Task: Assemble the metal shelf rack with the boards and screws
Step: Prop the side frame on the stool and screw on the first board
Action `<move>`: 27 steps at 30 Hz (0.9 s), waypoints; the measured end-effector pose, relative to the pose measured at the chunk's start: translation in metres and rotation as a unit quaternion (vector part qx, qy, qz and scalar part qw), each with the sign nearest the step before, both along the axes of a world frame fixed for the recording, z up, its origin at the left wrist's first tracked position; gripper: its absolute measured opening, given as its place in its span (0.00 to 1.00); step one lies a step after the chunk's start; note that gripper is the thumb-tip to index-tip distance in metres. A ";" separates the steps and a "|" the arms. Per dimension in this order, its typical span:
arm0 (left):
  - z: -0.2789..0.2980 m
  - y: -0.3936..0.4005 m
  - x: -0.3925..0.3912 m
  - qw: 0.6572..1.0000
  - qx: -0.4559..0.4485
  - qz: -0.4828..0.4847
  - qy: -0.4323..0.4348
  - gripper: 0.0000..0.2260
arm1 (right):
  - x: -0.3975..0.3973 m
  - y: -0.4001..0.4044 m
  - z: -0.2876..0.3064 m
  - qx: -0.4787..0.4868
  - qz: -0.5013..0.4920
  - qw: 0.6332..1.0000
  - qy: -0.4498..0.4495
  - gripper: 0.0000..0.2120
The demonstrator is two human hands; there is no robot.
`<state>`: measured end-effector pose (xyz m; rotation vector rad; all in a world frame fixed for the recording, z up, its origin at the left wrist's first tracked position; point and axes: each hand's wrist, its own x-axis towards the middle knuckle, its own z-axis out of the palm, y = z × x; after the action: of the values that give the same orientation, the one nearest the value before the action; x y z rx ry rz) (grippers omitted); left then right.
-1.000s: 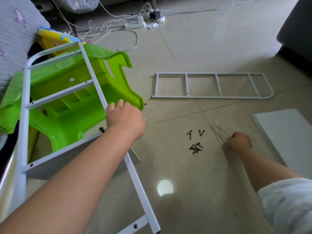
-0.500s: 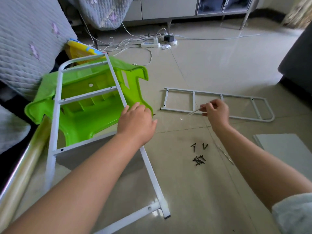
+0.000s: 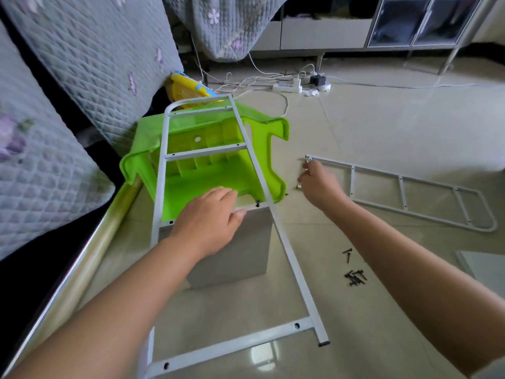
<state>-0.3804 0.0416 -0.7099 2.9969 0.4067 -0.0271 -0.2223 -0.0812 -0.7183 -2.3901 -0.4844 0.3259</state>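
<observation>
A white metal side frame [image 3: 289, 258] leans tilted over a green plastic stool [image 3: 218, 170]. A grey shelf board [image 3: 243, 250] sits under the frame's middle rung, with a dark screw [image 3: 257, 204] standing at that rung. My left hand [image 3: 210, 220] grips the rung and the board's top edge, thumb curled below. To the right of the stool, my right hand [image 3: 318, 184] is raised and holds a thin screwdriver [image 3: 306, 161] upright. Several black screws [image 3: 355, 277] lie loose on the floor. The second side frame [image 3: 404, 192] lies flat on the tiles.
Another white board [image 3: 483, 266] lies at the right edge. A quilted bed [image 3: 54, 132] with a shiny rail [image 3: 82, 263] fills the left side. A power strip and cables [image 3: 289, 87] lie on the floor behind the stool, near a cabinet [image 3: 328, 34].
My right hand picked the screwdriver off the floor and carried it up and left towards the stool. My left hand shifted from the frame's long rail onto the rung over the board.
</observation>
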 end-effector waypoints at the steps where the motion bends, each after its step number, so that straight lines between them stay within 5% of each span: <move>1: 0.001 0.002 -0.004 0.999 -0.035 -0.004 0.004 0.32 | 0.000 0.004 0.006 0.017 -0.008 1.000 -0.008 0.19; 4: 0.001 0.007 -0.006 0.996 -0.091 -0.007 -0.001 0.27 | 0.003 0.015 0.023 0.069 0.001 0.996 -0.060 0.21; 12: -0.002 0.026 -0.013 0.998 -0.040 0.001 0.045 0.17 | -0.007 0.061 0.060 0.310 0.046 0.945 -0.096 0.12; 15: -0.002 0.030 -0.018 0.999 -0.030 0.007 0.031 0.10 | -0.018 0.066 0.054 0.259 0.077 0.950 -0.157 0.11; 18: -0.003 0.031 -0.021 0.999 -0.047 0.024 0.004 0.09 | -0.023 0.061 0.039 0.090 0.100 0.982 -0.129 0.14; 21: -0.005 0.033 -0.021 0.998 -0.054 0.028 -0.006 0.09 | -0.024 0.058 0.034 0.047 0.101 0.993 -0.036 0.22; 27: -0.005 0.040 -0.019 0.997 -0.077 0.020 -0.001 0.11 | -0.013 0.054 0.036 -0.027 0.156 0.982 -0.098 0.35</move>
<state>-0.3997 0.0812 -0.7148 2.8356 0.4441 -0.0484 -0.2357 -0.0274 -0.6827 -2.4088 -0.9585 0.2429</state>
